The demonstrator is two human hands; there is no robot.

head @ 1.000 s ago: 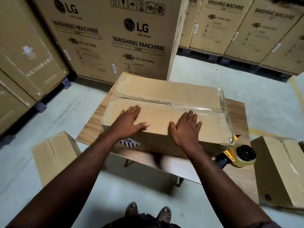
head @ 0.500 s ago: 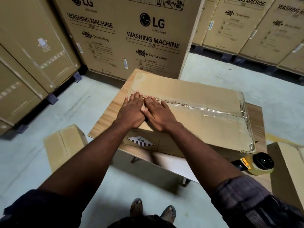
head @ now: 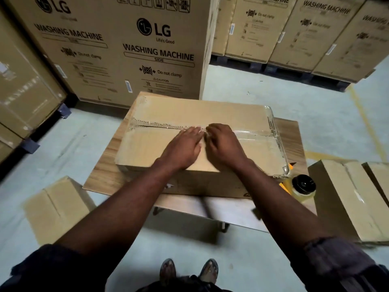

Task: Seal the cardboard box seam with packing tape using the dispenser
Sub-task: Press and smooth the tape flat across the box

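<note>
A flat cardboard box (head: 185, 111) lies on a small wooden table (head: 288, 133). Clear packing tape (head: 250, 132) runs along its middle seam and wraps over the right end. My left hand (head: 182, 148) and my right hand (head: 226, 144) rest side by side, palms down, on the taped seam near the box's middle, with the fingertips at the seam. Neither hand holds anything. The yellow tape dispenser (head: 302, 187) with its black hub lies on the table at the box's near right corner, apart from both hands.
Tall washing machine cartons (head: 126, 45) stand close behind the table, with more (head: 294, 32) on pallets at the back right. A smaller carton (head: 56, 205) sits on the floor at the left, another (head: 355, 199) at the right. My feet (head: 188, 270) are below.
Both hands went from flat on the near flap to the left end of the seam, then slid right along the tape to the box's middle. The camera view shifted as well.
</note>
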